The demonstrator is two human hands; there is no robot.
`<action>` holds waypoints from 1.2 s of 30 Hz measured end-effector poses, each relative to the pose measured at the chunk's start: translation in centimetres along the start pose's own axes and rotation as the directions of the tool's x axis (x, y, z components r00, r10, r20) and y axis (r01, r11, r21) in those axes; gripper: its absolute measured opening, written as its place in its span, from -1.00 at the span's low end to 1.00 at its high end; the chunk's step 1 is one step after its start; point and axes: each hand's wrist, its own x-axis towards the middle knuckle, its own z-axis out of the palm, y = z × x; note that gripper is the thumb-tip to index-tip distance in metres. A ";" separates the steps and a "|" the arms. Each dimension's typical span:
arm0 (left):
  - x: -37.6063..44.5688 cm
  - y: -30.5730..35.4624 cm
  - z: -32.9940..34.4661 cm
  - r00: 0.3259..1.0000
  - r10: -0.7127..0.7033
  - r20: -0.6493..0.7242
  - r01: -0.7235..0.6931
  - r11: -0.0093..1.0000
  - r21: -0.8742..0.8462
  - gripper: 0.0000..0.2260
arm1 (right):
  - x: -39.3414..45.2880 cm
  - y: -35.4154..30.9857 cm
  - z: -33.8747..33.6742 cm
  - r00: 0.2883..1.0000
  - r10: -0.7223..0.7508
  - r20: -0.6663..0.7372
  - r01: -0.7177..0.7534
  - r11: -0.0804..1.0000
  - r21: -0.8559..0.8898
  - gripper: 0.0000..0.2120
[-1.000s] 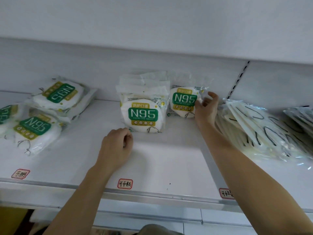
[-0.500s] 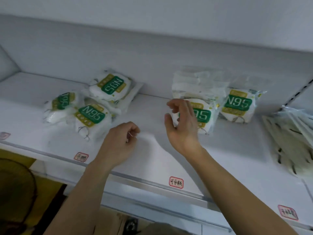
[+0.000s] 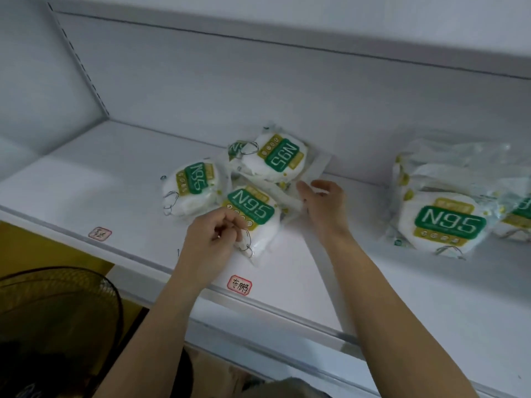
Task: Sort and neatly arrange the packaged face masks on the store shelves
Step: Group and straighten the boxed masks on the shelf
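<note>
Three N95 mask packs, white with green and yellow labels, lie in a loose pile on the white shelf [image 3: 86, 191]: a left pack [image 3: 192, 185], a back pack [image 3: 275, 159] on top of others, and a front pack [image 3: 255, 211]. My left hand [image 3: 212, 242] has curled fingers pinching the front pack's near left corner. At the pile's right side, my right hand [image 3: 321, 205] holds the clear plastic edge of packaging under the back pack between thumb and fingers. A tidy upright stack of N95 packs [image 3: 445, 222] stands to the right.
A red-bordered handwritten label [image 3: 239, 285] sticks to the shelf's front lip, and another label [image 3: 99, 233] sits further left. A black fan grille [image 3: 57, 326] is below at the lower left. The shelf's back wall and a slotted upright [image 3: 80, 61] close off the rear.
The view has swung left. My right hand left the upright stack and crossed to the loose pile. My left hand moved forward from bare shelf onto the front pack.
</note>
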 end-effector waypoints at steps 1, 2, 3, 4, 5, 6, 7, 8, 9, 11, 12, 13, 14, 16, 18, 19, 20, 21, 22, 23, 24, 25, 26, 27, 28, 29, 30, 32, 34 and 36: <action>0.6 -0.2 0.0 1.000 0.009 0.002 -0.009 1.000 0.000 -0.61 | 0.3 -0.3 0.0 0.997 0.068 0.025 -0.069 0.995 0.068 -0.48; 1.1 -0.2 0.0 1.000 0.014 0.014 -0.014 1.000 0.016 -0.62 | 0.8 -0.2 0.0 0.992 0.117 0.039 -0.121 0.985 0.125 -0.43; 1.6 -0.2 0.2 0.999 0.016 0.042 -0.018 0.998 0.053 -0.67 | 1.1 -0.2 0.2 0.990 0.139 0.036 -0.143 0.977 0.158 -0.42; 1.9 -0.1 0.4 0.996 0.020 0.085 -0.029 0.994 0.104 -0.72 | 1.4 0.0 0.4 0.991 0.129 0.023 -0.131 0.976 0.174 -0.51; 2.1 -0.1 0.7 0.992 0.020 0.126 -0.040 0.987 0.154 -0.77 | 1.1 -0.1 0.5 0.995 0.095 -0.001 -0.093 0.979 0.180 -0.68; 2.3 -0.2 1.0 0.989 0.020 0.150 -0.048 0.981 0.190 -0.79 | 0.6 -0.4 0.7 0.998 0.046 -0.038 -0.038 0.981 0.190 -0.86; 2.4 -0.4 1.2 0.988 0.017 0.154 -0.050 0.977 0.209 -0.78 | 0.1 -0.8 0.7 0.996 -0.005 -0.089 0.024 0.978 0.209 -0.89; 2.4 -0.5 1.4 0.989 0.017 0.147 -0.048 0.976 0.213 -0.77 | -0.3 -1.1 0.4 0.987 -0.059 -0.152 0.093 0.970 0.227 -0.81; 2.6 -0.6 1.5 0.991 0.018 0.135 -0.047 0.976 0.215 -0.77 | -0.5 -1.6 -0.1 0.974 -0.100 -0.205 0.153 0.953 0.263 -0.79; 3.0 -0.7 1.6 0.992 0.025 0.126 -0.054 0.972 0.231 -0.81 | -1.2 -3.1 -1.3 0.973 -0.105 -0.207 0.187 0.883 0.430 -0.83; 3.1 -0.6 1.7 0.992 0.029 0.125 -0.059 0.967 0.249 -0.84 | -1.6 -3.8 -2.1 0.984 -0.093 -0.155 0.162 0.831 0.533 -0.83; 3.2 -0.5 1.7 0.992 0.040 0.116 -0.070 0.960 0.270 -0.87 | -2.1 -4.6 -3.0 0.991 -0.092 -0.095 0.131 0.780 0.612 -0.83; 3.3 -0.3 1.7 0.993 0.059 0.100 -0.086 0.955 0.283 -0.90 | -2.8 -5.2 -4.0 0.993 -0.104 -0.051 0.112 0.740 0.663 -0.83; 3.1 0.9 1.8 0.991 0.126 0.053 -0.134 0.971 0.200 -0.92 | -4.5 -6.4 -6.3 0.987 -0.158 0.013 0.099 0.679 0.727 -0.85; 3.0 2.5 2.5 0.994 0.110 0.001 -0.109 0.989 -0.098 -0.80 | -6.4 -7.0 -8.2 0.986 -0.156 0.050 0.064 0.649 0.758 -0.80; 3.1 3.2 3.0 0.998 0.059 0.021 -0.050 0.954 -0.296 -0.72 | -7.3 -7.1 -9.1 0.989 -0.135 0.053 0.047 0.648 0.760 -0.76; 3.3 3.9 3.7 0.996 0.011 0.093 0.035 0.877 -0.479 -0.65 | -7.9 -6.9 -10.0 0.992 -0.120 0.050 0.040 0.649 0.760 -0.72; 3.4 4.5 4.5 0.981 -0.012 0.194 0.132 0.773 -0.620 -0.60 | -8.3 -6.7 -10.9 0.993 -0.113 0.042 0.043 0.652 0.757 -0.69; 3.4 5.0 5.4 0.957 -0.007 0.290 0.224 0.655 -0.722 -0.58 | -8.7 -6.3 -11.7 0.993 -0.114 0.024 0.057 0.661 0.748 -0.70; 3.2 5.6 6.2 0.931 0.017 0.364 0.295 0.552 -0.780 -0.62 | -8.9 -6.1 -12.5 0.993 -0.114 0.000 0.079 0.684 0.725 -0.73; 2.9 6.1 7.0 0.909 0.040 0.414 0.346 0.480 -0.806 -0.68 | -9.0 -5.6 -13.3 0.993 -0.112 -0.045 0.112 0.708 0.698 -0.74; 2.5 6.6 7.9 0.893 0.048 0.447 0.385 0.433 -0.815 -0.74 | -9.1 -5.1 -14.3 0.989 -0.109 -0.099 0.147 0.727 0.671 -0.73; 2.0 7.1 9.0 0.886 0.034 0.462 0.410 0.407 -0.816 -0.76 | -9.2 -4.5 -15.5 0.982 -0.107 -0.157 0.184 0.746 0.640 -0.71; 1.5 7.5 10.0 0.885 0.012 0.465 0.422 0.400 -0.814 -0.78 | -9.4 -3.9 -16.7 0.971 -0.109 -0.213 0.218 0.772 0.597 -0.72; 1.0 8.0 11.1 0.885 -0.005 0.465 0.427 0.406 -0.808 -0.78 | -9.6 -3.2 -18.0 0.957 -0.116 -0.267 0.247 0.808 0.535 -0.76; 0.5 8.4 12.2 0.884 -0.014 0.468 0.431 0.412 -0.803 -0.74 | -9.8 -2.6 -19.3 0.942 -0.124 -0.311 0.266 0.841 0.471 -0.79; 0.0 8.8 13.3 0.878 -0.024 0.478 0.446 0.404 -0.798 -0.69 | -10.0 -2.0 -20.5 0.929 -0.131 -0.346 0.278 0.864 0.420 -0.83; -1.0 9.7 15.3 0.857 -0.062 0.511 0.496 0.363 -0.789 -0.61 | -10.2 -1.0 -23.0 0.919 -0.125 -0.374 0.283 0.871 0.403 -0.91; -2.1 10.8 17.4 0.836 -0.097 0.540 0.540 0.320 -0.779 -0.58 | -10.3 0.0 -25.8 0.925 -0.125 -0.358 0.276 0.870 0.410 -0.86; -3.2 12.2 19.3 0.822 -0.135 0.553 0.568 0.256 -0.782 -0.56 | -10.3 0.9 -28.4 0.942 -0.126 -0.311 0.257 0.866 0.428 -0.78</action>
